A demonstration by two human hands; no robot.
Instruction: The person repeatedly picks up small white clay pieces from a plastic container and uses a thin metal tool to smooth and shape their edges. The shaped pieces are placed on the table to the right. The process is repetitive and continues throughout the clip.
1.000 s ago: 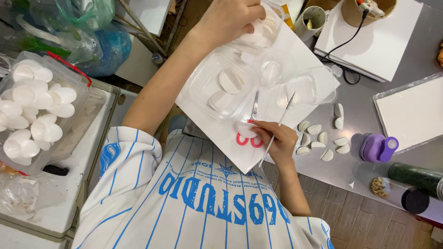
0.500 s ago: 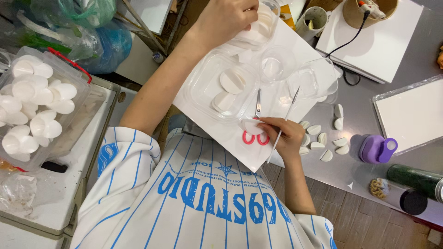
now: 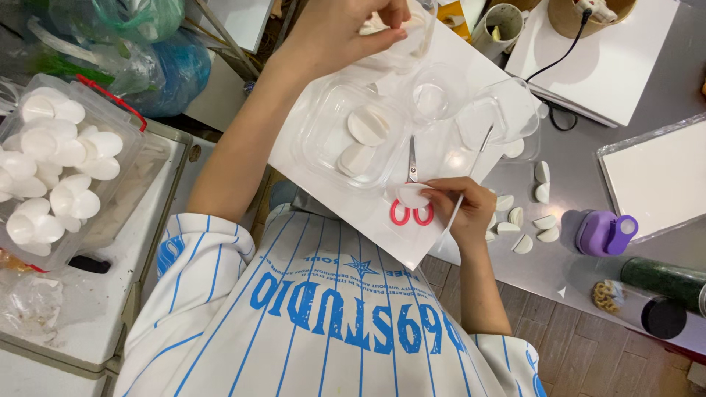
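My left hand [image 3: 353, 29] reaches to the far end of a white sheet [image 3: 368, 220] and pinches a small white piece [image 3: 376, 22] over a clear plastic container [image 3: 412, 44]. My right hand [image 3: 460, 213] holds a thin stick [image 3: 478, 158] and its fingertips rest on a white disc [image 3: 413, 195]. The disc lies on the red-handled scissors [image 3: 412, 212]. A clear tray [image 3: 323, 125] on the sheet holds white half-round pieces [image 3: 365, 125]. Two clear round cups [image 3: 437, 95] stand beside it.
Several white half-moon pieces [image 3: 533, 220] lie on the grey table [image 3: 588, 184] next to a purple punch [image 3: 603, 231]. A clear bin [image 3: 129, 121] of white discs stands at left. White boards [image 3: 662, 176], a cable [image 3: 559, 51], a mug [image 3: 504, 22] and a dark bottle [image 3: 662, 279] sit at right.
The view has drifted slightly. Both hands keep their places and their holds.
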